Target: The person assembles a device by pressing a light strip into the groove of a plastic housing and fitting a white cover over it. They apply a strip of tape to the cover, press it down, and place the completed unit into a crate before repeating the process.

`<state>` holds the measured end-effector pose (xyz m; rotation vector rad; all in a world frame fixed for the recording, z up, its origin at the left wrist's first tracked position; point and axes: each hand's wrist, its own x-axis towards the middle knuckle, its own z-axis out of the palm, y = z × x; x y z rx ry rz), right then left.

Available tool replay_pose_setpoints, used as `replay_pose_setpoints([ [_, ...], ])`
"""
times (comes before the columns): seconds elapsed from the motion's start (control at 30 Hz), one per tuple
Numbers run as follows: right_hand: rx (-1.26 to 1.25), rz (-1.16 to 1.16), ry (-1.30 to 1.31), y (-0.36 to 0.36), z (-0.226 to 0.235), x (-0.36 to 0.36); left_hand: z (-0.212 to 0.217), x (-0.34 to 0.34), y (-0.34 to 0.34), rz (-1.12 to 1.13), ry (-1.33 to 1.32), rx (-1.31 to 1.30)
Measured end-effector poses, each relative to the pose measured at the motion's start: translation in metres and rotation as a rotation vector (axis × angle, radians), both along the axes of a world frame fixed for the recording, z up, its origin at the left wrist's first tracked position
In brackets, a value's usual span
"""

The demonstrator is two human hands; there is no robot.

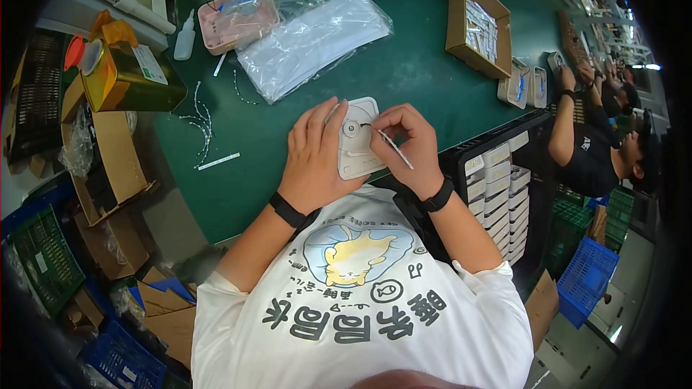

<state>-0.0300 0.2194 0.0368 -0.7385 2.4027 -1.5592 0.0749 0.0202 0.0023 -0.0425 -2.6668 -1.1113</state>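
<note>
Left hand [317, 145] holds white casing [353, 142] — box [456, 18] (open-topped) contains pale strips [481, 32].

Smooth, matt white plastic casing [354, 145] over a smooth green worktop [411, 57] with soft sheen. Beyond the casing, a crinkled, glossy clear plastic bag [317, 39]; far left of the casing, a shiny metal can [131, 72]; beyond right, a matt cardboard box [455, 21].

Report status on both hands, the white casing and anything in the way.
Left hand holding white casing, left side. Right hand pinching thin white strip over casing's right. Casing partly hidden by hands. Clear plastic bag beyond, touching neither hand.
</note>
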Motion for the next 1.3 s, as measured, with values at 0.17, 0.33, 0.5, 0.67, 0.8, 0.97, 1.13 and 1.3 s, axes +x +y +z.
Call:
replay_pose_setpoints([
  [0.17, -0.038, -0.022, -0.067, -0.006, -0.008, 0.002, -0.002, -0.002, 0.0, 0.006, 0.022, -0.014],
  [0.33, -0.081, -0.093, -0.178, -0.011, -0.014, -0.003, -0.002, -0.001, 0.0, 0.004, 0.026, -0.008],
  [0.5, 0.051, 0.0, -0.102, -0.011, 0.003, -0.005, -0.002, -0.002, 0.001, 0.01, 0.022, -0.018],
  [0.67, 0.149, -0.008, 0.012, -0.014, 0.008, 0.003, -0.002, -0.002, 0.001, 0.019, 0.019, -0.026],
  [0.8, 0.062, 0.045, 0.163, -0.007, 0.007, 0.003, -0.003, -0.002, 0.002, 0.018, 0.009, -0.014],
  [0.97, 0.106, -0.069, 0.022, -0.014, 0.006, 0.01, -0.001, -0.002, 0.001, 0.023, -0.011, -0.04],
  [1.13, 0.091, -0.111, 0.063, -0.014, 0.005, 0.014, 0.0, -0.002, 0.003, 0.024, 0.001, -0.031],
  [1.3, 0.096, -0.113, 0.146, -0.014, -0.01, 0.017, 0.001, -0.003, 0.003, 0.019, -0.013, -0.049],
])
